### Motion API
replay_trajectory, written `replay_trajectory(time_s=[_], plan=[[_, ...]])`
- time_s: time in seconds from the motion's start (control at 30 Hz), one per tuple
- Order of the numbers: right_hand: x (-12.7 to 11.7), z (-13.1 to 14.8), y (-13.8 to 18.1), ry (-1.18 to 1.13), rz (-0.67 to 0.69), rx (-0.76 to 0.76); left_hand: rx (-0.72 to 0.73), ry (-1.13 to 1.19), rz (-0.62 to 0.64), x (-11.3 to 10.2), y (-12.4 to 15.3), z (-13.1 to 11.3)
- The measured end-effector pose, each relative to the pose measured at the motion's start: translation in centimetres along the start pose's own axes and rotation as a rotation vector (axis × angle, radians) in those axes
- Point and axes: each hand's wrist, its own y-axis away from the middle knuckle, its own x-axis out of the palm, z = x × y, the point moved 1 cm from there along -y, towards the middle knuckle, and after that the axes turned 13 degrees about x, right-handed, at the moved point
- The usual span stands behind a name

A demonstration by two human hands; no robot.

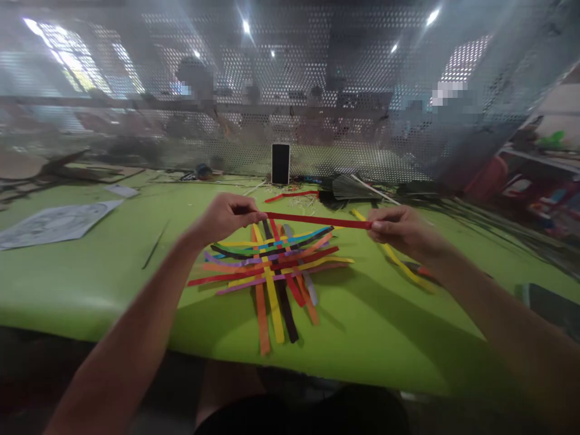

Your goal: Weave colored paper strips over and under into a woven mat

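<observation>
A red strip (319, 220) is stretched nearly level between my two hands. My left hand (231, 214) pinches its left end between thumb and fingers. At the other end, my right hand (396, 229) grips it the same way. Below the strip, a loose weave of colored strips (274, 263) lies on the green table (371, 338). Orange, yellow, black, red and grey strips run lengthwise there, crossed by several colored strips. A yellow strip (408, 273) lies beneath and beside my right hand. Behind the held strip rests another red strip (292, 196).
A dark-screened phone (280, 164) stands upright at the back by a perforated metal screen (308, 72). Dark bundled strands (348, 188) lie nearby. On the left are a printed sheet (58, 222) and a thin stick (155, 244). A dark device (550, 308) rests at right.
</observation>
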Motion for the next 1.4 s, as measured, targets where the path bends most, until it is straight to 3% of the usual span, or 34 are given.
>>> replay_trajectory(time_s=[0.3,0.57,0.77,1.0,1.17,1.4], plan=[[0.6,0.5,0.3,0.025,0.022,-0.015,0.006,0.084,-0.041,-1.0,0.2,-0.8],[2.9,0.6,1.4,-0.173,0.357,0.036,-0.055,0.319,-0.196,-0.9,0.2,0.6],[3.5,0.6,1.7,-0.193,0.448,0.009,-0.053,0.264,-0.241,-1.2,0.5,1.2],[3.8,0.8,2.2,-0.209,0.411,0.051,-0.021,0.180,-0.257,-1.4,0.8,2.0],[4.3,0.8,2.4,-0.090,0.374,0.110,-0.001,0.160,-0.290,-1.3,0.7,1.9],[5.3,1.0,2.2,0.161,0.170,0.017,0.074,0.233,-0.369,-1.3,0.6,1.5]])
